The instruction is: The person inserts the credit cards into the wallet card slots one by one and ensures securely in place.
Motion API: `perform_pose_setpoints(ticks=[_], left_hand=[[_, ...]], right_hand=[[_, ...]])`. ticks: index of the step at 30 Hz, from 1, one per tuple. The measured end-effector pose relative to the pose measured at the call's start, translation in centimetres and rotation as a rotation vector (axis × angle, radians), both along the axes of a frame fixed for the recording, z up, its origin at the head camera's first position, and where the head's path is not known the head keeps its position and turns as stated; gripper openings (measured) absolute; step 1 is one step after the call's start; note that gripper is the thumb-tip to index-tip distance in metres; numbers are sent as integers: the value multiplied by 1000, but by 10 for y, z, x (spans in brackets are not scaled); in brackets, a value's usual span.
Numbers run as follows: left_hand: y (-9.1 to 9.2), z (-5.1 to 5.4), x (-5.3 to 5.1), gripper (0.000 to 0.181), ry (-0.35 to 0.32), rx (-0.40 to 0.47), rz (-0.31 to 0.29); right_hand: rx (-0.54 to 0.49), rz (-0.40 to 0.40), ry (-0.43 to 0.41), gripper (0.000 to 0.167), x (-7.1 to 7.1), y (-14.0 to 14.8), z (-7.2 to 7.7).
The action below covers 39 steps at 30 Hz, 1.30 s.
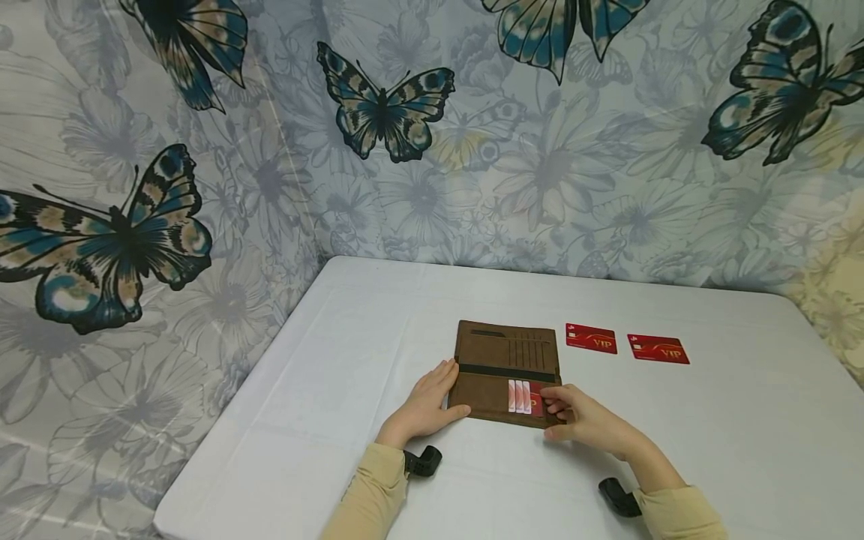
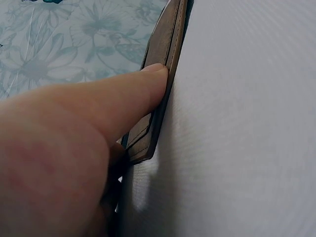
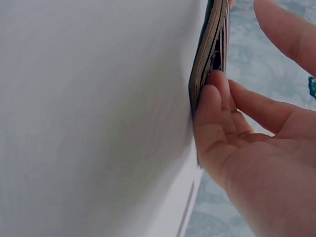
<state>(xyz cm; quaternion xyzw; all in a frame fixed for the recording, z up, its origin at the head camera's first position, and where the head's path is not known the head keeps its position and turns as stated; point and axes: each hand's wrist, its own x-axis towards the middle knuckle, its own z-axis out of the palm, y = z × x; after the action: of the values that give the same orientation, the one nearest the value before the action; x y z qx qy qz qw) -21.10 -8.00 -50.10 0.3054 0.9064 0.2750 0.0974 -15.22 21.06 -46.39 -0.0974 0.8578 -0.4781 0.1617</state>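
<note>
A brown wallet [image 1: 506, 379] lies unfolded on the white table, a dark band across its middle. Several pink-white strips [image 1: 520, 396] and part of a red card [image 1: 536, 399] show in its lower right panel. My left hand [image 1: 421, 405] rests along the wallet's left edge, fingers extended, its thumb on the wallet [image 2: 160, 44] near a corner. At the right edge is my right hand [image 1: 590, 421]; its fingertips touch the wallet [image 3: 212, 44] by the red card. In the right wrist view, its thumb stands apart from the wallet. The fingers hide part of that edge.
Two red VIP cards, one [image 1: 591, 338] nearer the wallet and one [image 1: 658, 349] farther right, lie apart on the white table [image 1: 378, 322]. Behind the table hangs a floral cloth with butterflies [image 1: 385, 105]. Both wrists wear black devices [image 1: 423, 461].
</note>
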Motion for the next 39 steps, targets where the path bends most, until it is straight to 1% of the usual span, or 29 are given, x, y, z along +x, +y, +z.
perform_pose_setpoints(ticks=[15,25,33,39], left_hand=[[-1,-2,0,79,-10,6,16],[-1,-2,0,79,-8,6,11],[-1,-2,0,79,-7,-1,16],[0,-1,0,78,-10,7,18]], right_hand=[[32,14,38,68,-1,-7,0],[55,17,33,68,-1,-8,1],[83,46,45,70,-1,-9,2],[81,56,43,67,-1,-9,4]])
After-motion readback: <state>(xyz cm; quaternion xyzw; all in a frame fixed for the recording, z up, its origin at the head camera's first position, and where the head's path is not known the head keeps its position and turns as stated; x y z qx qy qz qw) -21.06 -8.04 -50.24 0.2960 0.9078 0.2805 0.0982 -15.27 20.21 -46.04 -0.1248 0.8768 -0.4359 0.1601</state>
